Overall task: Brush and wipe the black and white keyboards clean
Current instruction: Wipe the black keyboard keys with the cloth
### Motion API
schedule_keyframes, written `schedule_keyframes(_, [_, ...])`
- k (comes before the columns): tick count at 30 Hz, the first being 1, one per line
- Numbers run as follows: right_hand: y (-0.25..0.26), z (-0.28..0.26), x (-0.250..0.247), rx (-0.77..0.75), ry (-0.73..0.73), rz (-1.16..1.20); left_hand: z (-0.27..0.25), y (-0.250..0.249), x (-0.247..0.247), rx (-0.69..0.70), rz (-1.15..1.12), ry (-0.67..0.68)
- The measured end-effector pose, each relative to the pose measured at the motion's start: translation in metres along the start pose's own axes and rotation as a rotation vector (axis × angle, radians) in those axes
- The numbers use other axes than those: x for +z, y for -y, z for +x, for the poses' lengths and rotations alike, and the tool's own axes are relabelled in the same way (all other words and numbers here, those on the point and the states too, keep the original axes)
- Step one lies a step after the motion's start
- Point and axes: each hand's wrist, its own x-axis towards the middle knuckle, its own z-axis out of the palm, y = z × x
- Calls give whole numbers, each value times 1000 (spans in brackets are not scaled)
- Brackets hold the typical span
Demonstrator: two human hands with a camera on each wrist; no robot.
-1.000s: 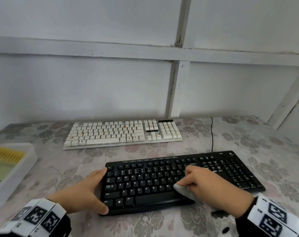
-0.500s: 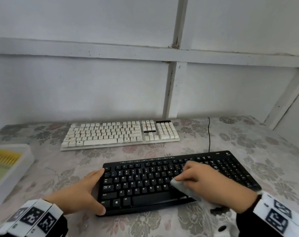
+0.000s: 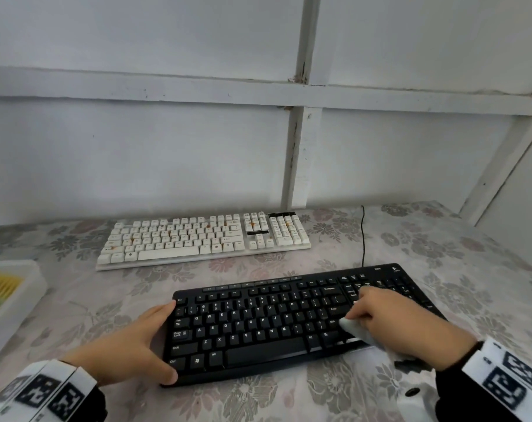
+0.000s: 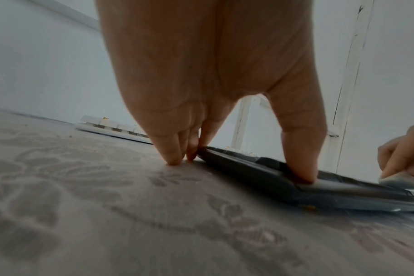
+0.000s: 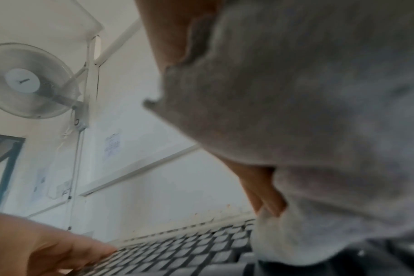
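Right hand [image 3: 401,324] is curled round a pale grey cloth [image 3: 354,328], bunched under the fingers and pressed onto the keys toward the right end of the black keyboard's [image 3: 258,327] main block; left hand [image 3: 130,345] lies fairly flat with fingers straight, thumb on the front left corner and fingertips against the left edge, bracing the board and gripping nothing; that keyboard sits nearest the person on the flower-patterned desk [image 3: 441,257], its thin black cable [image 3: 363,236] running back toward the wall; the white keyboard [image 3: 203,239] lies further back, well apart from both hands, with orange-brown stains on several keys; to my eye the wiping of the black one is under way and the white one is not yet cleaned; the risk I'd watch is the board skating or pivoting if the bracing hand eases off during a firm stroke; the loose tail of cloth could also snag a keycap edge and lever it up; crumbs swept off may simply land on the desk, and one orange fleck already lies by the front edge in the left wrist view; counting up: two keyboards, one cloth, two hands, one cable, and one white tray [image 3: 18,296] at the left edge holding something yellow and ridged that I cannot identify.
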Motion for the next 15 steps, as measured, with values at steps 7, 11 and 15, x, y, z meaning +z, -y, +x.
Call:
schedule_keyframes(7, [-33,-8,2,29,-51,99,0,1,0,-31,-18,-6])
schedule_keyframes(11, [-48,-12,7,33,-77,94,-2,-2,0,-41,-17,-30])
schedule_keyframes(15, [-61,-14,0,80,-82,67,-3,-7,1,-61,-42,-34])
